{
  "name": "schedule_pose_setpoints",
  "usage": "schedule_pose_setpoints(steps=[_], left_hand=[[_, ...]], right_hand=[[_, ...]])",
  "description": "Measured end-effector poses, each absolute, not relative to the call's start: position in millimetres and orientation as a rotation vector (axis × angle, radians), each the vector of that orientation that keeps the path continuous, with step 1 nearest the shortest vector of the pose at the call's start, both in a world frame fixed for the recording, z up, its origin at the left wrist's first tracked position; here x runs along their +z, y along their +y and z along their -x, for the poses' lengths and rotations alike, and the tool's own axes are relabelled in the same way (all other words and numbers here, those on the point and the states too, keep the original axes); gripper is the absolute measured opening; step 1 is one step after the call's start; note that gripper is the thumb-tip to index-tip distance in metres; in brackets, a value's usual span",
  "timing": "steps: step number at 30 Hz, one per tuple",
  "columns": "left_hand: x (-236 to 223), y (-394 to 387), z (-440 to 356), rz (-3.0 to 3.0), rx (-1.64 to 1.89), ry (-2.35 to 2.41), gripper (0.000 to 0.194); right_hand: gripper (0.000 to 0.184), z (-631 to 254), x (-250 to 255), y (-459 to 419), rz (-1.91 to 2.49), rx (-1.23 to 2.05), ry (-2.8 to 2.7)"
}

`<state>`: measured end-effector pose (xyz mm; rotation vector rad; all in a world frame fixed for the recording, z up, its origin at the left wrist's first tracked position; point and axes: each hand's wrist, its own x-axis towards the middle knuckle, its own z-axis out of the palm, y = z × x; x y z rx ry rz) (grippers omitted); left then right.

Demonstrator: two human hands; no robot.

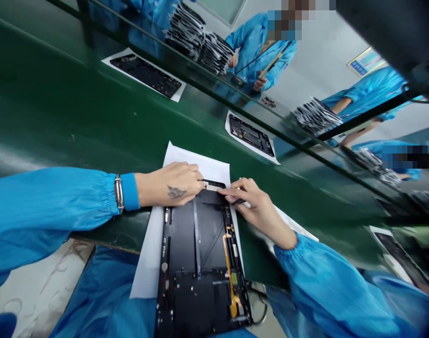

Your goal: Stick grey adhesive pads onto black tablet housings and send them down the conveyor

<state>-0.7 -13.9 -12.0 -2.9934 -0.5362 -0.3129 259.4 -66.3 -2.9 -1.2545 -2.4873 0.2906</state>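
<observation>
1. My left hand (168,185) pinches a small black strip (210,186); my right hand (253,209) touches it, grip unclear.
2. The strip sits at the edge of a black tablet housing (196,281), on white paper (196,164) on a green conveyor belt (95,117).

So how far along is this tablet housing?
Orange flex cable already lies along the black tablet housing. In hand: the left hand and right hand work a small strip at its top edge. Left: unclear; another housing lies on paper up the green belt.
</observation>
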Motion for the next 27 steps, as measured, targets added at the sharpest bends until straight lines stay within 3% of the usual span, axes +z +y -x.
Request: schedule_pose_setpoints(steps=[16,22,27], left_hand=[[-16.7,-13.2,-0.8,2.965,-0.403,-0.542,0.016],[-14.7,-14.0,-1.3,2.96,-0.362,-0.555,0.019],[-10.3,-15.6,-3.0,2.998,-0.296,-0.579,0.018]], right_hand=[[0.014,-240.5,5.5,-34.0,1.404,0.458,-2.46],[0.016,-223.3,-2.6,-36.5,1.263,0.497,-2.431],[0.017,-244.1,4.7,-39.3,1.4,0.374,-2.458]])
